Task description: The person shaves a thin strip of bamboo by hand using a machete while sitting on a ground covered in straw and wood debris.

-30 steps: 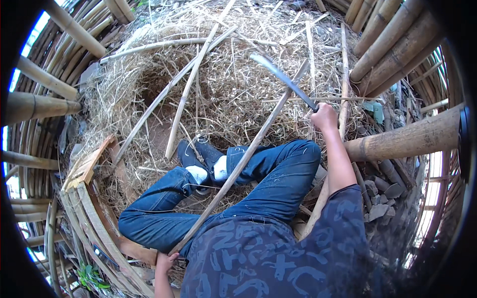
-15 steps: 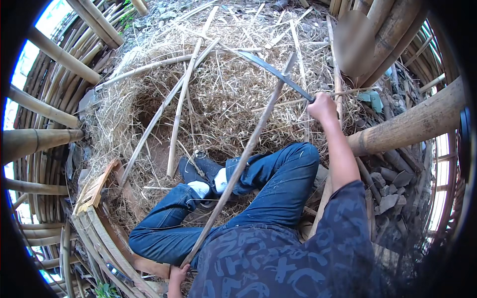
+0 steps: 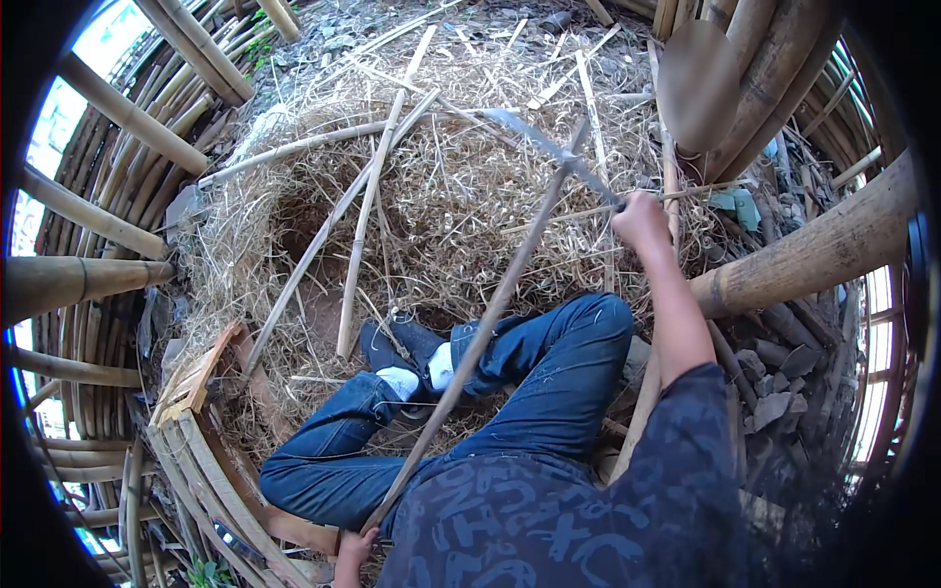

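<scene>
A long bamboo strip (image 3: 482, 331) slants from my lap up over my crossed legs. My left hand (image 3: 354, 549) is closed around its lower end, beside my left thigh. In my closed right hand (image 3: 643, 221) is the dark handle of a machete (image 3: 530, 133). Its grey blade points up and left, slightly blurred, and crosses the strip close to the strip's upper end. The blade appears to touch the strip there.
Pale bamboo shavings (image 3: 470, 211) cover the ground ahead, with loose strips (image 3: 358, 245) lying across them. A wooden frame (image 3: 186, 392) sits at my left. A thick bamboo pole (image 3: 814, 240) and broken stones (image 3: 779, 387) are at my right. Bamboo poles (image 3: 108, 216) line the left side.
The whole view has shifted slightly right and down. The machete's blade is more blurred now and its angle to the strip has changed a little. Both hands keep their grips.
</scene>
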The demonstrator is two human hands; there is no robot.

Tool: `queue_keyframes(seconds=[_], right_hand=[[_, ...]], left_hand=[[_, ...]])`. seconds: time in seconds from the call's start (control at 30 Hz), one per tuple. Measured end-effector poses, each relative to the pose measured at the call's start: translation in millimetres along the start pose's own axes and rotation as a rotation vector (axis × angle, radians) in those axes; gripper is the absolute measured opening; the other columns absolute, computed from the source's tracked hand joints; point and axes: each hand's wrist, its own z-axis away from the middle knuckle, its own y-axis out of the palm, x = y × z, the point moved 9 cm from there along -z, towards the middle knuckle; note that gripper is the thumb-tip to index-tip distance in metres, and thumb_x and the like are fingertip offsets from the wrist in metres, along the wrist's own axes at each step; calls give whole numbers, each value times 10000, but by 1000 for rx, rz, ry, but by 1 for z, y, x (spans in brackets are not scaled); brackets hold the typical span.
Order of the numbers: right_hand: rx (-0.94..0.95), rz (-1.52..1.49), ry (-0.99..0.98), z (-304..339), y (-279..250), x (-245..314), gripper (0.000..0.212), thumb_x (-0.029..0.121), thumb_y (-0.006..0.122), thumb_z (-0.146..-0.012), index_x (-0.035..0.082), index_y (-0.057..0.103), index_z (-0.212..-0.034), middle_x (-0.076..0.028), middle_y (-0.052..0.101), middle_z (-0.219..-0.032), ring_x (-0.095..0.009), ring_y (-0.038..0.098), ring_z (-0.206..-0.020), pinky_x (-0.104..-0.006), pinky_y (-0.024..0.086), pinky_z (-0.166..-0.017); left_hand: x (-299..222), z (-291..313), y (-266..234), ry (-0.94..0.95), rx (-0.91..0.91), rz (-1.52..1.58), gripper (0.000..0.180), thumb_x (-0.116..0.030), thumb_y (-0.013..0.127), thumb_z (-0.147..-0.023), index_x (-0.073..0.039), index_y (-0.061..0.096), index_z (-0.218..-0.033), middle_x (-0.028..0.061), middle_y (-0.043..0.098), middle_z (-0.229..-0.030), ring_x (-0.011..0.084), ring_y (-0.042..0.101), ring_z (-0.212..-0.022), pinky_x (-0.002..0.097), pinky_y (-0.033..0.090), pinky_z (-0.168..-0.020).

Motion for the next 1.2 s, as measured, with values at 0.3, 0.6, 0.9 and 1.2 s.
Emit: queue_keyframes(seconds=[0.3, 0.6, 0.9, 1.2], right_hand=[[-13, 108, -742, 82, 21, 80, 151, 200, 649, -752, 82, 589, -680, -150, 664, -677, -307, 678, -614, -432, 549, -616], [-29, 208, -271, 17, 15, 25, 183, 209, 635, -774, 41, 672, -837, -199, 668, -714, -354, 694, -761, -478, 547, -708], [-109, 64, 93, -41, -30, -36, 145, 185, 618, -789, 63, 696, -781, -194, 699, -855, -319, 702, -781, -410, 561, -711], [-1, -49, 26, 36, -31, -23, 241, 259, 651, -780, 29, 700, -832, -195, 694, -822, -369, 679, -829, -460, 540, -774]], left_hand=[[14, 4, 3, -37, 34, -27, 882, -511, 768, -715, 89, 464, -1286, 315, 493, -1324, 423, 454, -1267, 392, 395, -1035], [-3, 1, -4, 228, -188, 25, 763, -471, 777, -723, 90, 554, -1189, 308, 593, -1189, 420, 558, -1160, 429, 458, -966], [16, -2, 22, -347, 256, -46, 751, -454, 779, -725, 91, 547, -1188, 319, 583, -1186, 442, 546, -1161, 449, 455, -962], [7, 13, 10, 65, -210, 36, 654, -427, 769, -726, 103, 603, -1071, 292, 652, -1005, 444, 619, -1018, 454, 497, -882]])
